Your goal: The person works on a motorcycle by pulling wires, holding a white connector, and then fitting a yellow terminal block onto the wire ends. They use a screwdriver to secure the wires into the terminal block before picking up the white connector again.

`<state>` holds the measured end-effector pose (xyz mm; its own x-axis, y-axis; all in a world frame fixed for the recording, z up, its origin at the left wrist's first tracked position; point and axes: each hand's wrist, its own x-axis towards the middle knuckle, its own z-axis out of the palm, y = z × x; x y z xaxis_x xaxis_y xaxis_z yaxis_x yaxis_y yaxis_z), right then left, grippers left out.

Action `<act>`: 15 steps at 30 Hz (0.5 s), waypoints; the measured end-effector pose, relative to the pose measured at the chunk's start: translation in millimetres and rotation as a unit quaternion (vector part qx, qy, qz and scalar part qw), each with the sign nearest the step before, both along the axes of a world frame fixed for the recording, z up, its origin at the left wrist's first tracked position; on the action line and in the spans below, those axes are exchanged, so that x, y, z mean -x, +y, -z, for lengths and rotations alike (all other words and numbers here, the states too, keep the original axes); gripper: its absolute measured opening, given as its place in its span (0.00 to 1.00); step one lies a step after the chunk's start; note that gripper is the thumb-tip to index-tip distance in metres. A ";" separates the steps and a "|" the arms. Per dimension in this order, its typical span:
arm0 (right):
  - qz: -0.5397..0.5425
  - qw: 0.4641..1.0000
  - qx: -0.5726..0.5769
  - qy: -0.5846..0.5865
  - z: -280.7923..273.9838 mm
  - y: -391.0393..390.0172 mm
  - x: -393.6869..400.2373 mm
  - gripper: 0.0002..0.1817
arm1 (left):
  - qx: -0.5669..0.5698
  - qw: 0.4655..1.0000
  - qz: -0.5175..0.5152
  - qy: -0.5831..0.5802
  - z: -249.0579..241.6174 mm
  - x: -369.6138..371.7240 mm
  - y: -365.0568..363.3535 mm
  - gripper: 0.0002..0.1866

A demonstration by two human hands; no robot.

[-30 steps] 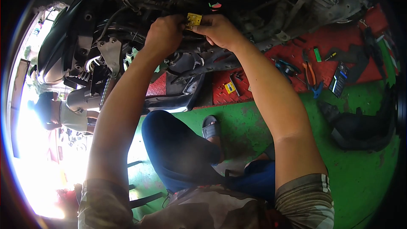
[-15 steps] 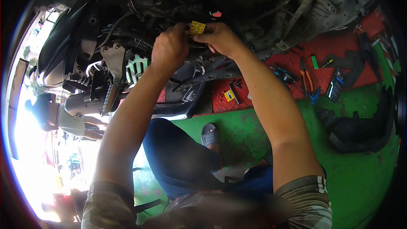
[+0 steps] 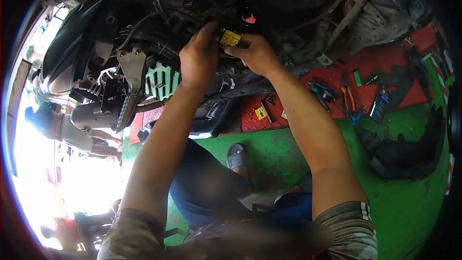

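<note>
Both my hands work at the stripped side of a motorcycle (image 3: 284, 14). My right hand (image 3: 257, 55) pinches a small yellow block (image 3: 230, 39) with dark slots, thumb and fingers at its right side. Close against the block's left side, my left hand (image 3: 198, 62) is closed with fingers curled; what it grips, if anything, is hidden behind the fingers. Dark cables (image 3: 161, 5) and brackets lie behind and to the left of the hands.
Below lies a red mat (image 3: 308, 110) with orange-handled pliers (image 3: 348, 98), a phone (image 3: 380, 104), a green lighter-like piece (image 3: 357, 78) and a small yellow box (image 3: 261, 113). A black plastic panel (image 3: 406, 151) rests on the green floor. Another person (image 3: 72, 130) is at far left.
My hands and the yellow block have shifted slightly right and down in view, and the block has tilted. The view itself has moved a little.
</note>
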<state>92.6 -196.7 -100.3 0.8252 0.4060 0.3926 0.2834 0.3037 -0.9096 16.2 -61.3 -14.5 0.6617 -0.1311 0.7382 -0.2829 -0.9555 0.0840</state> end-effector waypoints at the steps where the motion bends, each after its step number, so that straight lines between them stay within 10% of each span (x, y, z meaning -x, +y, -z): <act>1: 0.010 1.000 -0.003 0.003 -0.8 0.8 0.1 0.12 | 0.026 1.000 -0.002 -0.005 2.8 5.7 -2.7 0.18; 6: -0.019 1.000 0.011 0.020 -1.7 -2.1 -5.4 0.11 | 0.065 0.991 -0.042 -0.108 30.9 42.6 -13.2 0.16; 8: -0.040 0.998 0.022 0.035 -0.2 -0.5 -5.5 0.10 | 0.520 0.843 -0.057 0.125 30.3 50.6 -32.7 0.15; 15: -0.082 0.995 0.014 0.048 -4.6 -2.5 -7.6 0.08 | 0.631 0.759 0.034 0.157 34.9 14.7 -30.2 0.15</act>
